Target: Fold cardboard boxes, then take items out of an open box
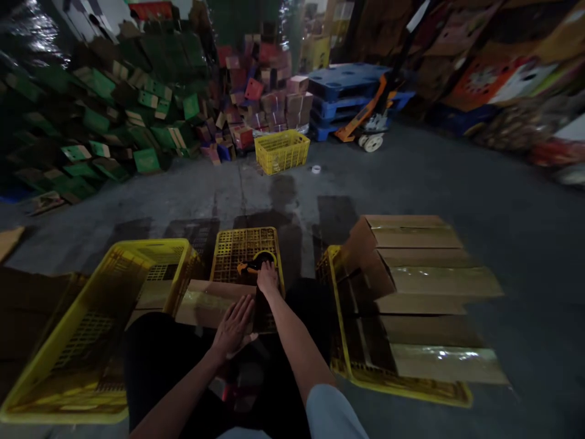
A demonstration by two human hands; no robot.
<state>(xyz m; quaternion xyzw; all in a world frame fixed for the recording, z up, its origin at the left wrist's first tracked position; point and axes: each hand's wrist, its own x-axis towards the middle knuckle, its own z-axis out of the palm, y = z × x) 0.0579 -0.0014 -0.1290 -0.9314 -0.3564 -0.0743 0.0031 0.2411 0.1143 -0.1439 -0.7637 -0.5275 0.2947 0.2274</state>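
Cardboard box (205, 303) beneath flat left hand (234, 326), right hand (269, 280) forward, grip on tape dispenser (251, 266)

- Lower centre: brown cardboard box (205, 299), matt, with a faintly shiny tape strip (194, 299).
- Just above it: tape dispenser (247, 267) in black and orange, apparently plastic.
- Beneath the dispenser: yellow crate (220, 250) of latticed plastic, its surface grimy.
- Lower left: larger yellow bin (155, 244), plastic, smooth-rimmed with perforated walls.
- Lower right: plain matt cardboard cartons (420, 239), crossed by glossy, wrinkled clear tape (450, 353).
- Bottom edge: pale cloth sleeve (331, 411) and dark, matt cloth trousers (155, 353).
- Middle: grey floor (292, 198), concrete-like, dull and stained.
- Upper centre: smooth blue plastic pallets (338, 82); pallet jack (363, 116) of orange-painted metal.
- Upper left: crinkled, shiny film (36, 36).
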